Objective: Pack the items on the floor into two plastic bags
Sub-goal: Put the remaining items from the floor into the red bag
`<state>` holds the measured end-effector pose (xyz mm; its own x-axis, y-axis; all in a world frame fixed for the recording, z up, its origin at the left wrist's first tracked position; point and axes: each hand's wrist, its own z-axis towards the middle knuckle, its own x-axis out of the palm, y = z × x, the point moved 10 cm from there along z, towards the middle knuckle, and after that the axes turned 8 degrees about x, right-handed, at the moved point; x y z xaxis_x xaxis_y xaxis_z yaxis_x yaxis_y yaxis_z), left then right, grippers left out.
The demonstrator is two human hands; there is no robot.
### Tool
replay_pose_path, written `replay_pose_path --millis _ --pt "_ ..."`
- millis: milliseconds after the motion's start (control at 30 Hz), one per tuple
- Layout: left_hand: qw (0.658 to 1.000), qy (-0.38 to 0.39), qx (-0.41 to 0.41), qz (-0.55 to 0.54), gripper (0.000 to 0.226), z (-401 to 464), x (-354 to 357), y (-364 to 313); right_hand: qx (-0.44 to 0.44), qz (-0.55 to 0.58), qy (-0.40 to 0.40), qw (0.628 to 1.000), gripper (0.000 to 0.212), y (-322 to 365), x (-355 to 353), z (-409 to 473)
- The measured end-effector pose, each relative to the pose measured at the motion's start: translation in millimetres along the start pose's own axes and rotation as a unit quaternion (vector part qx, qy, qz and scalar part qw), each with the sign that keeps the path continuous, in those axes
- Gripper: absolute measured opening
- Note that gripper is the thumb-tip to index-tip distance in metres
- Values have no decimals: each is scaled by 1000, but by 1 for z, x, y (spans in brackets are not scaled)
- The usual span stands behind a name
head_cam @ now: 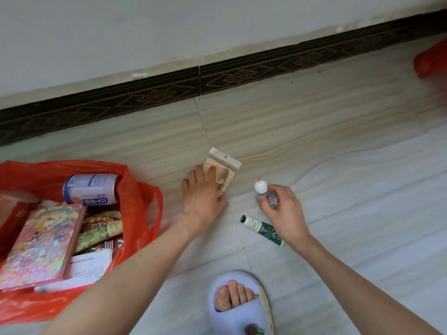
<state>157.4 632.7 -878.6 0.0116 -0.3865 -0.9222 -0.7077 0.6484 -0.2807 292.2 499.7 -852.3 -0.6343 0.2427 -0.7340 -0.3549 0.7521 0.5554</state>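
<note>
Head view, single frame.

Surface: pale floor tiles (pixel 338 189) with a faint wavy grain; grout lines cross near the centre. Far edge meets a dark skirting band (pixel 154 93) with a gold diamond pattern, and above it a plain off-white wall (pixel 169 27), paint chipped along the joint.

Left side: an orange plastic bag (pixel 142 197) lies open on the floor, already loaded. Visible inside: a white-and-blue can (pixel 92 188) on its side, a colourful pink book (pixel 46 243) tilted across the opening, green and brown snack packets (pixel 104 230), and a white printed sheet (pixel 90 264). A second orange bag (pixel 428 61) shows only as a corner at the upper right edge, well apart from the first.

Left hand (pixel 205 192): palm down, fingers extended flat and pressing on a small clear-sleeved card packet (pixel 226 170) lying on the floor near the grout crossing. Not gripping it.

Right hand (pixel 283 209): fingers curled around a small clear bottle (pixel 267 198) with a white round cap, held roughly upright at floor level; whether its base touches the tile cannot be told.

A green-and-cream tube (pixel 262 229) lies flat on the floor just under the right wrist, black cap pointing left.

Bottom centre: a foot in a light blue slipper (pixel 239 308), on the tile.
</note>
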Motion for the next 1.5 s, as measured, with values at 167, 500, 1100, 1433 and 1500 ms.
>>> replay_pose_path --millis 167,500,1100,1433,1500 --pt "998 3 35 -56 68 -9 -16 6 -1 29 -24 999 27 17 1 0" --pt "978 -173 -13 -119 67 -85 -135 78 -60 140 11 988 20 123 31 -29" --pt "981 -56 -188 10 42 -202 -114 239 -384 -189 189 884 27 258 184 -142" --pt "995 -78 -48 -37 52 -171 -111 172 -343 -91 164 920 47 222 133 -124" --pt "994 -95 7 -60 51 -156 -112 135 -323 -72 125 935 46 201 102 -109"
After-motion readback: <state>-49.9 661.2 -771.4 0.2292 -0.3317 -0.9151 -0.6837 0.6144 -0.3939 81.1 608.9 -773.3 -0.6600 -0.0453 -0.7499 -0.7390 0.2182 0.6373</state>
